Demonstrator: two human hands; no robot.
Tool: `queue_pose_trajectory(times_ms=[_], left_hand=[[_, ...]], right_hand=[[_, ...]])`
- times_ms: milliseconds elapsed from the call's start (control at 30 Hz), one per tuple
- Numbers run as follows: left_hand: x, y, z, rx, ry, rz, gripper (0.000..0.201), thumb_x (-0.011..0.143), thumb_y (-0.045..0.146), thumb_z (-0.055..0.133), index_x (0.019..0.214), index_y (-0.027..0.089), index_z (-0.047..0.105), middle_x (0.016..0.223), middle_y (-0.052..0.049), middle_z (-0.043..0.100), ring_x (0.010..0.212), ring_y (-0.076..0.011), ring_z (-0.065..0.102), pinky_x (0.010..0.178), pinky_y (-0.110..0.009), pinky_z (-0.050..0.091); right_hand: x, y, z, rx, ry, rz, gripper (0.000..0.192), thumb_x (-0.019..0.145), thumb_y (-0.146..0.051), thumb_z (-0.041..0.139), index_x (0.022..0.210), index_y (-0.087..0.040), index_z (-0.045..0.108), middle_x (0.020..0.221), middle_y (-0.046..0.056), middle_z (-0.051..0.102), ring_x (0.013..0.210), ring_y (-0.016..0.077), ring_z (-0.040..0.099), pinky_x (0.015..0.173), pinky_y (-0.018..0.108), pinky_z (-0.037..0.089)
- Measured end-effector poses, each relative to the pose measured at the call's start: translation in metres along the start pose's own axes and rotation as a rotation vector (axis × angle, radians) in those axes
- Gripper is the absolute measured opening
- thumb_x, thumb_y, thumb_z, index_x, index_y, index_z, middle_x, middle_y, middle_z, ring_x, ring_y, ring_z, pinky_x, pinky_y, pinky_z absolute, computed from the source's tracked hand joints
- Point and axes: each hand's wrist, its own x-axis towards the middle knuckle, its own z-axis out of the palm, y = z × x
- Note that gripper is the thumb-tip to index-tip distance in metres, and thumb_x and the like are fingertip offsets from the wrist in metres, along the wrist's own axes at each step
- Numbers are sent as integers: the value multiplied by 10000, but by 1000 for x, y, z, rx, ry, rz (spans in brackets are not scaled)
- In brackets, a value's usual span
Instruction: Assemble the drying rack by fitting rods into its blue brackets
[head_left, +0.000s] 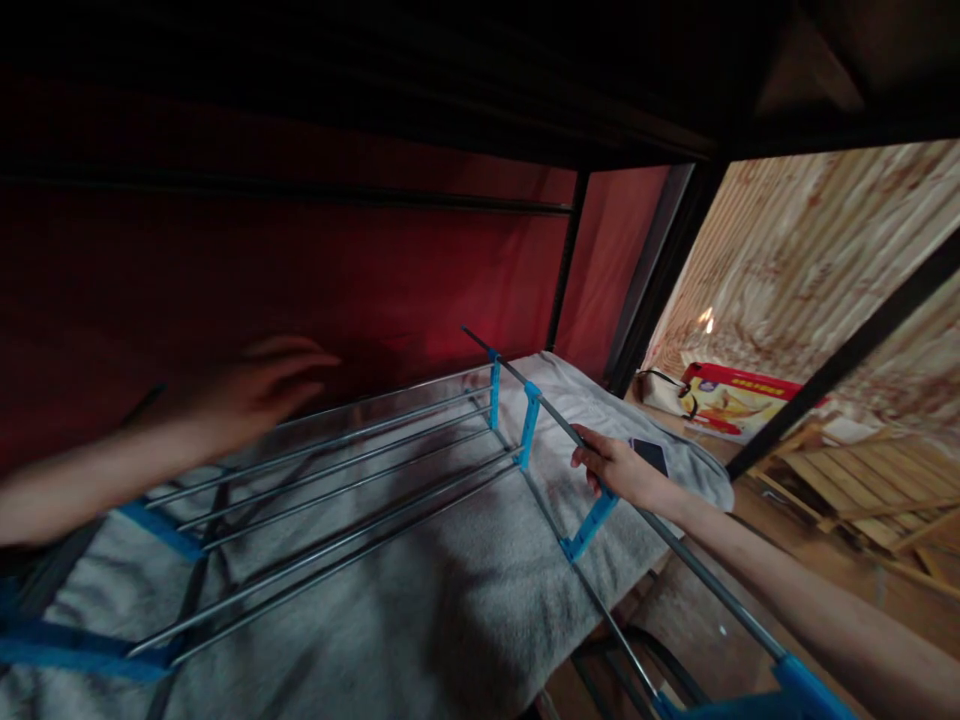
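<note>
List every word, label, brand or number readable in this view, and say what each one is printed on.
Nothing can be read.
Red and yellow flat package on the floor: it bears yellowish print along its red top edge, too small and blurred to read.
Metal drying rack with blue plastic joints: no markings visible.

Both of the person's forearms are bare from the frame edge to the wrist, with no sleeve, cuff or glove in sight. The left hand (251, 388) is blurred, so its fingers show only as soft shapes and no ring can be made out. The right hand (621, 470) is sharper, with no watch, band or ring showing on its visible side.
</note>
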Motion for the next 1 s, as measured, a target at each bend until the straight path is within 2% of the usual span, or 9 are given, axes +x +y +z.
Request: queue_pose_trajectory(times_ms=[100, 200, 267, 333, 433, 533, 733, 900, 1000], left_hand=[[43, 57, 53, -191, -160, 219, 446, 982, 361, 437, 1396, 221, 527, 1505, -55, 445, 1295, -215, 510, 1136, -362, 402], [92, 118, 112, -313, -165, 320, 526, 934, 256, 489, 1457, 213, 465, 1536, -77, 424, 1364, -225, 463, 1175, -332, 353], [119, 145, 143, -350, -177, 353, 581, 894, 193, 528, 1469, 185, 447, 1546, -98, 421, 1390, -230, 438, 1187, -339, 337], [139, 159, 166, -374, -220, 356, 595, 859, 156, 573, 1445, 167, 475, 1519, -120, 460, 1389, -237, 443, 1178, -354, 348], [154, 164, 187, -370, -278, 348, 486, 850, 167, 625, 1333, 154, 585, 1426, -138, 556, 1373, -270, 457, 1169, -406, 347], [157, 159, 198, -374, -279, 354, 359, 892, 209, 612, 1248, 173, 646, 1386, -124, 590, 1381, -278, 439, 1166, -429, 330], [158, 151, 206, -409, -243, 432, 288, 898, 241, 638, 1179, 195, 680, 1255, -101, 647, 1253, -254, 527, 1116, -408, 361], [162, 150, 208, -459, -233, 456, 231, 902, 232, 635, 1120, 184, 695, 1179, -86, 667, 1165, -232, 561, 1080, -382, 373], [163, 149, 208, -475, -259, 461, 246, 902, 230, 637, 1134, 170, 693, 1164, -85, 667, 1142, -222, 568, 1066, -364, 380]], right_hand=[[-2, -3, -1, -28, 9, -14, 494, 918, -331, 431, 1393, -207, 485, 893, 18, 654, 520, 88, 545, 442, 196, 452], [-5, -4, -2, -30, -18, -44, 455, 930, -337, 414, 1359, -209, 497, 918, 18, 635, 538, 79, 538, 444, 185, 443], [-6, -5, -3, -32, -20, -48, 442, 932, -339, 412, 1345, -212, 503, 917, 16, 629, 541, 75, 532, 453, 182, 441], [-6, -5, -5, -36, -20, -50, 444, 928, -334, 419, 1348, -217, 506, 891, 11, 628, 528, 72, 519, 456, 182, 434], [-5, -4, -7, -44, -36, -71, 470, 925, -321, 423, 1380, -224, 490, 862, 4, 625, 506, 72, 505, 449, 188, 416], [-2, -3, -8, -51, -50, -89, 473, 926, -312, 418, 1387, -229, 485, 870, 1, 616, 504, 71, 503, 443, 190, 403], [0, 1, -9, 31, -99, -85, 427, 939, -389, 434, 1313, -209, 533, 849, -1, 596, 517, 76, 476, 446, 202, 394], [1, 5, -12, 130, -91, -60, 544, 913, -508, 497, 1371, -215, 500, 886, 5, 591, 522, 65, 462, 441, 199, 379], [1, 5, -15, 136, -83, -59, 564, 911, -507, 499, 1387, -204, 489, 851, -3, 579, 503, 59, 445, 428, 196, 363]])
